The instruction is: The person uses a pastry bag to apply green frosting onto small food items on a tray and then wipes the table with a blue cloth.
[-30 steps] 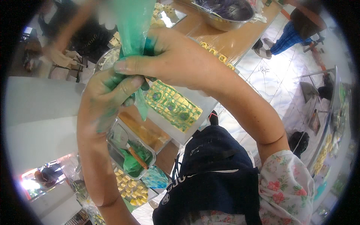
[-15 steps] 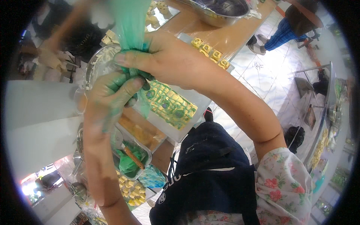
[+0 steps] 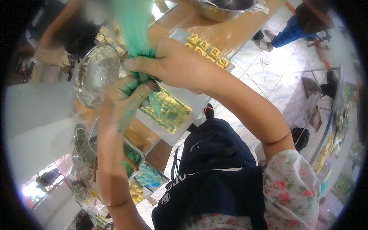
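With both hands I hold a translucent green piping bag [image 3: 135,28], its wide part rising above my fists and its tapered end [image 3: 155,105] hanging below. My right hand [image 3: 159,63] is closed around the bag. Just below it, my left hand [image 3: 128,94] pinches the narrower part; green smears cover its fingers and wrist. Under the bag's end lies a rectangular yellow cake [image 3: 172,114] patterned in green, on a pale board [image 3: 159,126]. My hands and the bag hide part of the cake.
Left of my hands is a metal bowl [image 3: 97,76] smeared with white cream. Square yellow pieces [image 3: 205,48] line a tray on the far side. A large metal bowl [image 3: 226,13] sits at the table's far edge. Another person's arm [image 3: 61,23] shows at upper left.
My view and hands have shifted slightly, and more of the cream-smeared bowl shows. The bag stays gripped in both hands over the cake.
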`<state>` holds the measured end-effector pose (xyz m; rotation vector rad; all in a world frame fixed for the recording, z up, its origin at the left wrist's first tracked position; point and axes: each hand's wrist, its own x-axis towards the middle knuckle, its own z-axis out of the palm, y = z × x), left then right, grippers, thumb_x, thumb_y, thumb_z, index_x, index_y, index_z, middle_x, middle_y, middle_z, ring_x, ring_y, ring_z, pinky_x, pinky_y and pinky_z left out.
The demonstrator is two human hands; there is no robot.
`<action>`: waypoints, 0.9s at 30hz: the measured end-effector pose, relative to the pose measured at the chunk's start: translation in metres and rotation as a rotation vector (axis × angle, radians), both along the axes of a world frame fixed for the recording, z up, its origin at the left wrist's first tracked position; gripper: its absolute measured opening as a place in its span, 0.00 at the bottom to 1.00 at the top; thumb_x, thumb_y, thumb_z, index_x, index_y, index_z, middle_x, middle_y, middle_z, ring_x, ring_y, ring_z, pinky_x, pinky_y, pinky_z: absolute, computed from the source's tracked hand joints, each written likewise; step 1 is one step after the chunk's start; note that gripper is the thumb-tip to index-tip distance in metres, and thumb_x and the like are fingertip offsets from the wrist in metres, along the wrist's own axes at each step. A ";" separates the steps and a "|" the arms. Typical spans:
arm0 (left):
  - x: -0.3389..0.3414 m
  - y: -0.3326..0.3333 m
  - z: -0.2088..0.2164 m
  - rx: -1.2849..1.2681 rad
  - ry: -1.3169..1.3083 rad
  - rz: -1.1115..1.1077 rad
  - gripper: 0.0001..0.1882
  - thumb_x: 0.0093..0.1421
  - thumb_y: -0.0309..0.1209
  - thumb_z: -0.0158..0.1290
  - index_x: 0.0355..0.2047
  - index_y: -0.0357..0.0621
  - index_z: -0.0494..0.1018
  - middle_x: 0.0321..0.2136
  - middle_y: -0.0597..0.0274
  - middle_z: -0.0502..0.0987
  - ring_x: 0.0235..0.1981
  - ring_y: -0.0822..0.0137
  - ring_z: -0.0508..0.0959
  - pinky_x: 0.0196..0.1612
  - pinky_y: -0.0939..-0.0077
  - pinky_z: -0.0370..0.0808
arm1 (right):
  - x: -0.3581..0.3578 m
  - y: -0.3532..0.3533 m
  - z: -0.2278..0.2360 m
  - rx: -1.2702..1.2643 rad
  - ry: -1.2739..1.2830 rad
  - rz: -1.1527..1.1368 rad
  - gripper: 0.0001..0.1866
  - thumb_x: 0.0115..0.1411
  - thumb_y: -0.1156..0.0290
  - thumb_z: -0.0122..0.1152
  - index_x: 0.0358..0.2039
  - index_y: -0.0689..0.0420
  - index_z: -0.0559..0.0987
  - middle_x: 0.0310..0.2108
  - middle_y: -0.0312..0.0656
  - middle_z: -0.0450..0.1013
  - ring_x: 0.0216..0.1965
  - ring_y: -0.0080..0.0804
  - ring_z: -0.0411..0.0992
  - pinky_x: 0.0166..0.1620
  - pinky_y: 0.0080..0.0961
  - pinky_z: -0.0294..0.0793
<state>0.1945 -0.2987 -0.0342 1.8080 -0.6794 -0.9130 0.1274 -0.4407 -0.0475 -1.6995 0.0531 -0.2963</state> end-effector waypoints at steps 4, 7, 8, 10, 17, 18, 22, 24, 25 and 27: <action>-0.005 -0.009 -0.013 0.000 -0.053 -0.030 0.08 0.51 0.29 0.51 0.27 0.35 0.74 0.18 0.68 0.71 0.19 0.80 0.66 0.22 0.85 0.63 | -0.009 -0.011 -0.006 -0.008 0.098 0.035 0.14 0.55 0.64 0.51 0.31 0.63 0.74 0.20 0.39 0.70 0.21 0.22 0.66 0.29 0.20 0.66; -0.012 -0.019 -0.014 0.005 -0.077 0.002 0.08 0.51 0.29 0.51 0.27 0.35 0.74 0.16 0.67 0.71 0.18 0.79 0.67 0.22 0.84 0.63 | -0.013 -0.022 -0.006 -0.006 0.124 0.065 0.14 0.55 0.63 0.51 0.30 0.63 0.74 0.20 0.39 0.69 0.21 0.22 0.66 0.28 0.19 0.66; -0.014 -0.021 -0.013 0.022 -0.111 -0.007 0.09 0.51 0.30 0.51 0.27 0.35 0.74 0.16 0.67 0.71 0.18 0.79 0.67 0.22 0.84 0.64 | -0.014 -0.024 -0.007 0.010 0.136 0.077 0.14 0.55 0.63 0.51 0.30 0.63 0.74 0.20 0.38 0.69 0.21 0.22 0.66 0.27 0.18 0.65; -0.018 -0.027 -0.011 0.043 -0.142 0.001 0.09 0.51 0.30 0.51 0.27 0.36 0.74 0.16 0.67 0.71 0.18 0.79 0.67 0.23 0.83 0.64 | -0.010 -0.029 -0.014 0.028 0.110 0.070 0.14 0.55 0.62 0.51 0.28 0.63 0.74 0.19 0.37 0.68 0.20 0.21 0.65 0.26 0.17 0.65; -0.028 -0.035 0.010 0.115 -0.250 0.073 0.12 0.51 0.36 0.52 0.31 0.41 0.74 0.18 0.66 0.72 0.18 0.78 0.67 0.23 0.82 0.64 | -0.014 -0.040 0.003 0.045 0.096 0.073 0.13 0.55 0.62 0.52 0.29 0.60 0.73 0.22 0.33 0.68 0.23 0.17 0.64 0.25 0.14 0.63; -0.026 -0.035 0.012 0.134 -0.279 0.008 0.12 0.51 0.36 0.52 0.32 0.42 0.74 0.18 0.66 0.72 0.18 0.78 0.66 0.23 0.82 0.64 | -0.011 -0.038 -0.001 0.117 -0.039 0.082 0.13 0.55 0.62 0.51 0.30 0.60 0.73 0.23 0.35 0.68 0.25 0.18 0.65 0.27 0.15 0.64; -0.031 -0.035 0.030 -0.040 -0.328 -0.004 0.15 0.50 0.39 0.52 0.33 0.41 0.74 0.18 0.63 0.72 0.17 0.76 0.66 0.23 0.81 0.64 | -0.017 -0.043 0.026 0.347 0.180 0.152 0.13 0.56 0.66 0.50 0.37 0.61 0.73 0.32 0.36 0.71 0.32 0.22 0.67 0.38 0.16 0.66; -0.032 -0.034 0.044 0.015 -0.331 -0.040 0.15 0.50 0.39 0.52 0.33 0.41 0.73 0.18 0.62 0.72 0.18 0.75 0.67 0.24 0.79 0.65 | -0.020 -0.042 0.036 0.219 0.108 0.123 0.12 0.56 0.67 0.50 0.35 0.62 0.73 0.31 0.36 0.71 0.32 0.21 0.66 0.37 0.16 0.66; -0.032 -0.033 0.046 0.010 -0.335 -0.027 0.15 0.50 0.39 0.52 0.33 0.41 0.73 0.18 0.62 0.72 0.18 0.75 0.67 0.24 0.79 0.65 | -0.021 -0.041 0.040 0.102 0.036 0.078 0.11 0.56 0.68 0.49 0.33 0.63 0.73 0.30 0.37 0.71 0.32 0.21 0.66 0.36 0.15 0.66; -0.030 -0.029 0.048 0.002 -0.477 -0.033 0.14 0.48 0.36 0.55 0.30 0.38 0.73 0.15 0.69 0.67 0.14 0.81 0.64 0.17 0.85 0.61 | -0.023 -0.031 0.046 0.191 0.004 0.100 0.09 0.56 0.69 0.49 0.30 0.63 0.73 0.28 0.37 0.70 0.31 0.20 0.66 0.34 0.15 0.66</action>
